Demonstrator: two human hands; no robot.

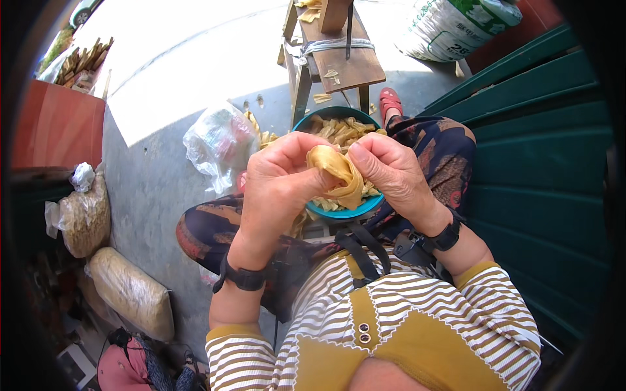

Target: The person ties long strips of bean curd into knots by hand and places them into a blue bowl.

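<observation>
Both my hands meet above a teal basin (352, 213), holding one curled strip of pale yellow, husk-like material (335, 166). My left hand (281, 188) has its thumb pushed into the loop of the strip. On the loop's other side, my right hand (391, 171) pinches its upper edge between thumb and fingers. Folded pieces of similar yellow material (342, 129) fill the basin, which stands between my knees. Parts of the basin are hidden by my hands.
Beyond the basin stands a wooden bench (349, 63) with a post and tied plastic. A clear plastic bag (222, 141) lies left of it. Stuffed sacks (132, 293) line the left side; a woven sack (455, 29) stands back right. A green metal panel (538, 161) is at right.
</observation>
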